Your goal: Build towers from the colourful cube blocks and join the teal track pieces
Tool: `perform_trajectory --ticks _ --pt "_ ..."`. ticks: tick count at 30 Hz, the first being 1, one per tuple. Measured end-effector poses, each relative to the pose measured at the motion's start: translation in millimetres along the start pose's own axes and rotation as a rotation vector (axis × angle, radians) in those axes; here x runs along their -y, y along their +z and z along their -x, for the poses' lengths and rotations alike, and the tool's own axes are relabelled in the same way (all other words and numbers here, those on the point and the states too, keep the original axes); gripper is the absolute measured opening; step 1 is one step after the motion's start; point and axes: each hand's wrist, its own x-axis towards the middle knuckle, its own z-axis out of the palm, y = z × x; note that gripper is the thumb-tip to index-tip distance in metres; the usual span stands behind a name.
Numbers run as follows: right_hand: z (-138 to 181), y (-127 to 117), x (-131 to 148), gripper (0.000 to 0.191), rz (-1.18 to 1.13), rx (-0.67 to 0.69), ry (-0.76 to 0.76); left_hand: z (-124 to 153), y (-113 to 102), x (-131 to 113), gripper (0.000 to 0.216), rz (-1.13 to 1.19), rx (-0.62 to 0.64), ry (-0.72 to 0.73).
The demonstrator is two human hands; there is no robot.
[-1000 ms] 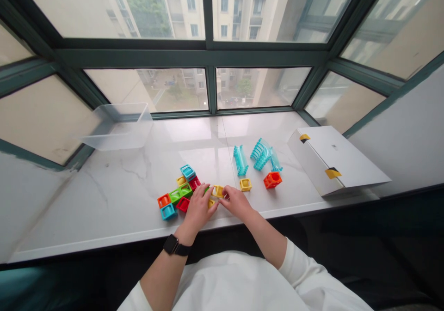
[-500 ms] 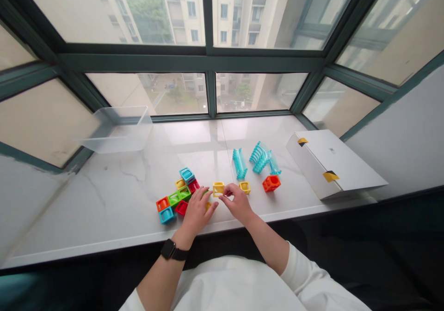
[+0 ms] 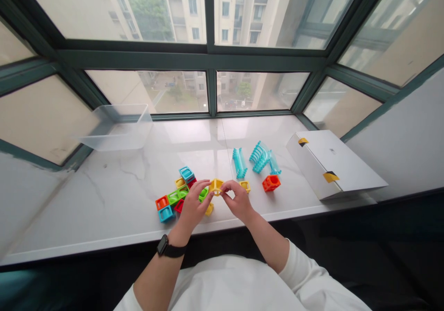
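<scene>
left hand (image 3: 192,204) has closed in on the yellow cube (image 3: 215,186) — pinched between it and the right hand (image 3: 240,202), likely being turned; next calls for even grip.

Legible text, brands, numbers or signs: none. Unreadable marks, listed by carrier:

1. White, rectangular, flat-topped box (image 3: 350,167): one small grey mark (image 3: 332,151) near the middle of the top face. Too small to resolve as letters, number or logo.

2. Same box, long edge towards the coloured blocks (image 3: 175,195): two yellow-and-black tabs (image 3: 330,177) folded over the edge, one towards the far end, one towards the near end. Distinguishable by colour pattern only, without readable wording.

3. Black, rectangular smartwatch (image 3: 162,245) with black strap, on the left wrist: dark screen, without readable digits.
</scene>
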Motion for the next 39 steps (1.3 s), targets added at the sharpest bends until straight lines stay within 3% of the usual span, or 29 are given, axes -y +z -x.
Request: perform_trajectory --ticks 4,8,12,17,22,27,34,39 --pt "-2.8 -6.6 15.1 0.008 0.016 -0.02 -0.124 -6.3 -6.4 -18.8 0.013 0.046 0.002 0.058" --pt "-3.9 -11.5 29.7 0.015 0.033 -0.059 -0.219 -9.6 -10.7 -37.5 0.011 0.079 -0.036 0.099" --pt "-4.7 -13.7 36.4 0.028 0.002 -0.127 -0.208 -10.8 -13.0 -45.6 0.01 0.151 -0.113 0.094" --pt "-4.3 -14.3 37.9 0.029 -0.027 -0.095 -0.202 -9.4 -11.6 -49.0 0.014 0.353 -0.162 -0.008" --pt "-2.1 -13.9 39.1 0.03 -0.023 -0.057 -0.215 -8.8 -8.4 -56.2 0.023 0.695 -0.136 -0.199" --pt "0.3 -15.3 41.7 0.028 -0.047 -0.033 -0.239 -8.1 -6.0 -57.7 0.032 0.848 -0.107 -0.337" --pt "3.5 -17.2 41.4 0.039 -0.115 -0.023 -0.177 -9.1 -1.8 -60.6 0.052 0.882 -0.017 -0.385" --pt "3.3 -19.1 43.2 0.033 -0.062 -0.024 -0.169 -6.9 0.5 -62.3 0.052 0.833 0.049 -0.363"
